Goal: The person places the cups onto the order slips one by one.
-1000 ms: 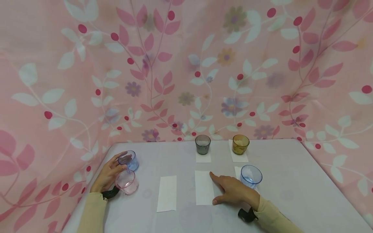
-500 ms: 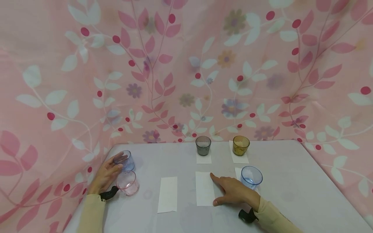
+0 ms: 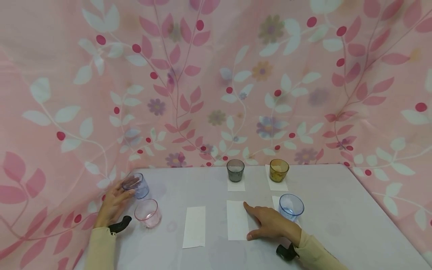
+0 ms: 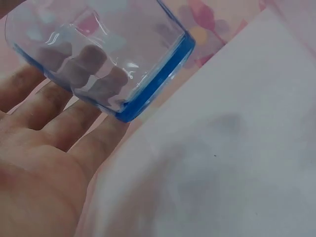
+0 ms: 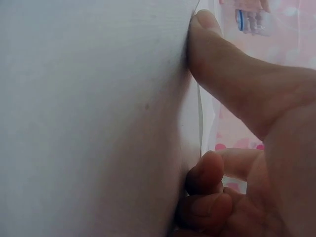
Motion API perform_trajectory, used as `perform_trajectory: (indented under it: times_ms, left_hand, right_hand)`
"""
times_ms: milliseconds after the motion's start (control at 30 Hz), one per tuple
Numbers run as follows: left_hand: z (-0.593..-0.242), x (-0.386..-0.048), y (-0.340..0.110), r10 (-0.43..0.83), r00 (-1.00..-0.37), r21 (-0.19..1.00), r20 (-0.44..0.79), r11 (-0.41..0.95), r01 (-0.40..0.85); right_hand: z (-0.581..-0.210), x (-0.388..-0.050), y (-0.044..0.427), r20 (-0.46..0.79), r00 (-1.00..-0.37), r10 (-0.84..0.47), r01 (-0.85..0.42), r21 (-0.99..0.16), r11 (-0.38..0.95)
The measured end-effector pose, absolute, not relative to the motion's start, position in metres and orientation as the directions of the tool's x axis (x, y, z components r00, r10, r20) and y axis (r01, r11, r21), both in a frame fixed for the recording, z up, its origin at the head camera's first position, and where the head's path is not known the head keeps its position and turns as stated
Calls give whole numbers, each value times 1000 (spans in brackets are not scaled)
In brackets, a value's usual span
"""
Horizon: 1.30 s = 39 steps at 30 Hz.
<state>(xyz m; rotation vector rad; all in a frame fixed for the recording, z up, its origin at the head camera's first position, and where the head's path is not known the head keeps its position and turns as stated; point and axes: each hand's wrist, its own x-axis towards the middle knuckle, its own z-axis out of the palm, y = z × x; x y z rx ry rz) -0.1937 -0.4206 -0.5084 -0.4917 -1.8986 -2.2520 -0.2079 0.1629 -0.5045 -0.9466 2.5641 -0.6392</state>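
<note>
At the left back of the table, my left hand (image 3: 114, 202) grips a clear blue glass (image 3: 140, 188), tilted and held off the surface. The left wrist view shows the fingers behind the glass (image 4: 94, 59), its thick blue base pointing right. A pink glass (image 3: 148, 214) stands close by, in front of it. My right hand (image 3: 272, 222) rests on the table, index finger and thumb stretched out and touching the right edge of a white paper strip (image 3: 237, 221). In the right wrist view the thumb (image 5: 222, 64) presses down while other fingers are bent.
A second blue glass (image 3: 291, 208) stands on paper just behind the right hand. Farther back are a grey glass (image 3: 235, 171) and an amber glass (image 3: 278, 171), each on a paper strip. Another paper strip (image 3: 194, 227) lies left of centre. A flowered curtain (image 3: 216, 93) hangs behind.
My left hand has carried the blue glass leftward, away from the pink glass, and the glass has tipped more. The right hand has kept its place by the paper strip.
</note>
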Motion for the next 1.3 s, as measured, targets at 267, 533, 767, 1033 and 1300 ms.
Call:
perform_trajectory:
  times_ms: [267,533,767,1033,1300]
  left_hand:
    - [-495,-194,-419,76,-924,922,375,-138,362]
    - [-474,-193,-412,108,-883,881,457,-191,433]
    - [-451,-190,-390,123,-858,858,499,-210,469]
    - [-427,-184,-349,124,-853,859,506,-160,486]
    - [-409,-177,-295,158,-877,891,453,-104,441]
  right_hand:
    - [-505,-208,163,-158,-728,-667,-517,-513,685]
    - [-504,-211,163,-155,-727,-669,-526,-502,687]
    - [-503,-211,162,-157,-730,-665,-525,-495,692]
    - [-505,-209,162,-169,-732,-660,-518,-492,700]
    - [-505,-209,161,-174,-733,-658,-507,-506,698]
